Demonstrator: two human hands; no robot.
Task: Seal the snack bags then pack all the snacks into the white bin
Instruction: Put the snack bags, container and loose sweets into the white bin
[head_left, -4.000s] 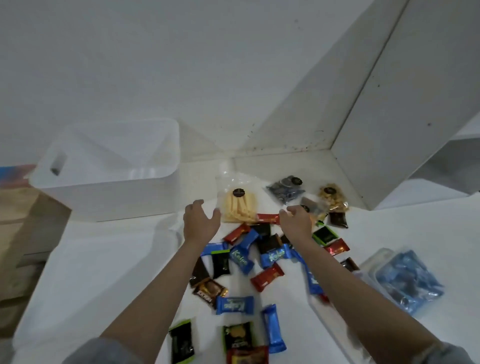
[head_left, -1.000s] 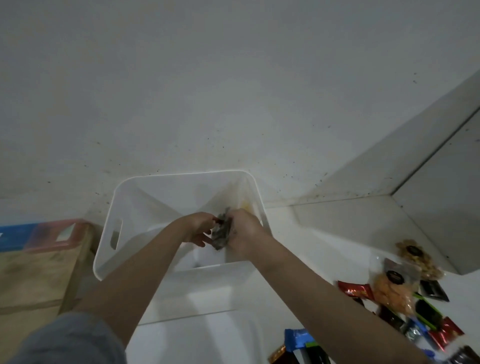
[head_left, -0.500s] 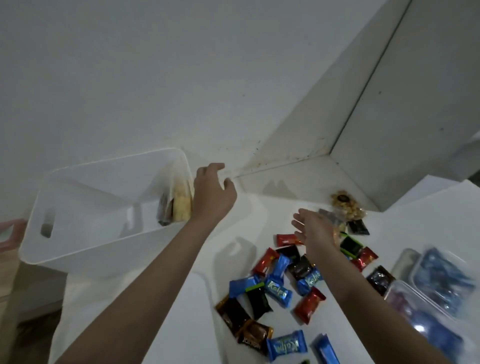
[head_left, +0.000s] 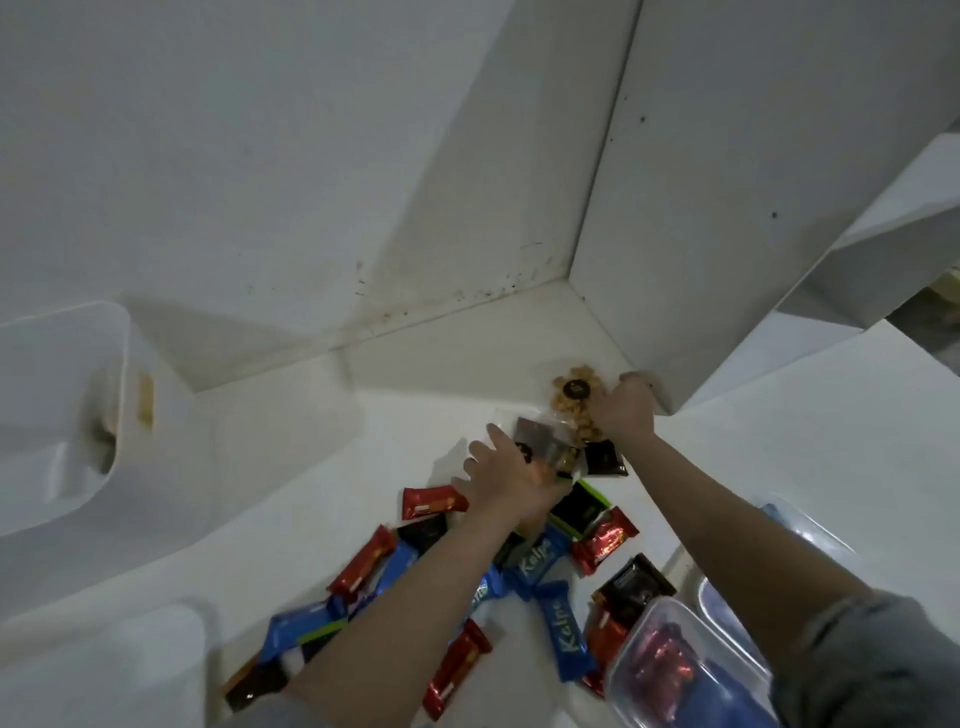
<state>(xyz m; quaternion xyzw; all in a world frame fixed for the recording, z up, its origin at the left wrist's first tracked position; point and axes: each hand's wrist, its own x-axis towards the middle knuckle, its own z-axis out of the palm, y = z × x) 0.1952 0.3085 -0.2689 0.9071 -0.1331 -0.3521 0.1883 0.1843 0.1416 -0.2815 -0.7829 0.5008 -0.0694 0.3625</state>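
Both arms are reaching out over the white table (head_left: 291, 525) toward its far corner, where the wall and a white panel (head_left: 753, 197) are meeting. The right hand (head_left: 623, 410) is curling its fingers round a clear bag of nuts (head_left: 574, 400), which is lying almost against the foot of the panel, so there is little room behind it. The left hand (head_left: 506, 478) is resting, fingers spread fairly wide, on a second clear snack bag (head_left: 540, 441) just beside the first (whether it is gripping that bag I cannot tell).

The white bin (head_left: 62, 415) is standing well apart at the left edge of the view, with something yellowish showing against its inner wall. Between bin and hands an open stretch of table is lying bare.

Under and around the forearms, small wrapped sweets (head_left: 540, 566) in blue, red and black are lying scattered, some overlapping. At the lower right, clear plastic containers (head_left: 675, 660) are sitting close to the right arm, crowding that side.
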